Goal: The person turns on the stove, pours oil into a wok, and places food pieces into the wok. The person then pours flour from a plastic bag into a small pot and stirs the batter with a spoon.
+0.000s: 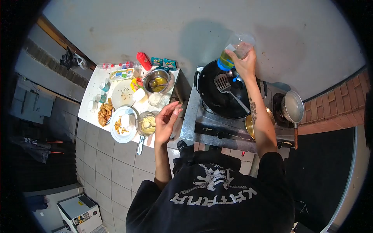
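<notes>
My right hand (244,62) is wrapped round a clear plastic bottle (227,59) with yellowish liquid inside and a blue label. The bottle is tilted, its lower end over the black wok (208,101) on the stove. Blue parts near my wrist look like its cap, though I cannot be sure. A slotted spatula (222,83) lies in the wok, its handle against the near rim. My left hand (168,121) is raised with loosely bent fingers, holding nothing, between the stove and the side table. Nearest to it is a small saucepan (142,134) with pale yellow contents.
On the white table (86,110) are a plate with fries (123,136), a bowl of fried pieces (105,114), a steel pot (156,73), a red squeeze bottle (143,61) and jars. A pan (292,106) and a brass-coloured vessel (250,126) are at the stove's right.
</notes>
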`<state>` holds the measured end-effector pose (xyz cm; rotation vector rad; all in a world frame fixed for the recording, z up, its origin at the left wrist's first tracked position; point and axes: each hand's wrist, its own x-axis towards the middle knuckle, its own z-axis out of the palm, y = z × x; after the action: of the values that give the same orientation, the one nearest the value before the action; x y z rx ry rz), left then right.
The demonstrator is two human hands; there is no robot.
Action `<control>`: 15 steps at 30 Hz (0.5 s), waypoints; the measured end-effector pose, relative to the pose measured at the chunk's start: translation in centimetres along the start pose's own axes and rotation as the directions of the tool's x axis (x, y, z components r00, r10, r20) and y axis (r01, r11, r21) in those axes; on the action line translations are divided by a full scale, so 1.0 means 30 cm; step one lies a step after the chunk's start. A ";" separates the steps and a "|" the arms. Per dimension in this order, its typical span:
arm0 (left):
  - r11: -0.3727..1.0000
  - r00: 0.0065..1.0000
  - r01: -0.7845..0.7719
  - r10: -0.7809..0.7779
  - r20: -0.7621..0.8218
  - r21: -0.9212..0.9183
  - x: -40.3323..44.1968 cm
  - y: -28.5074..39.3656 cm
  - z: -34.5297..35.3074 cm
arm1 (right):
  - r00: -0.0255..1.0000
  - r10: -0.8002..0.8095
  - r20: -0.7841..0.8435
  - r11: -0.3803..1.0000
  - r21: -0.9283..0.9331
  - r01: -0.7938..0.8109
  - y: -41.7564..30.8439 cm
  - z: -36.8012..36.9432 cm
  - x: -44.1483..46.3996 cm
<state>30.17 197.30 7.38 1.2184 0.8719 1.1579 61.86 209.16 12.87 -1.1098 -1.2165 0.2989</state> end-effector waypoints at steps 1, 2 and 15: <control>1.000 1.000 0.002 -0.002 0.003 0.001 0.002 -0.002 -0.002 | 1.000 0.010 0.028 1.000 0.017 -0.010 -0.011 0.002 -0.012; 1.000 1.000 0.004 -0.004 -0.003 0.002 0.002 -0.005 -0.005 | 0.998 0.020 0.057 0.999 0.033 -0.022 -0.023 0.001 -0.026; 0.998 0.999 0.042 -0.041 0.034 -0.037 0.035 -0.009 0.031 | 0.974 0.054 0.219 0.999 -0.005 -0.054 -0.144 -0.153 -0.143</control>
<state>31.35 198.10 7.37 1.1809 0.8434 1.1128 62.60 201.67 14.10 -1.1320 -1.3814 0.4731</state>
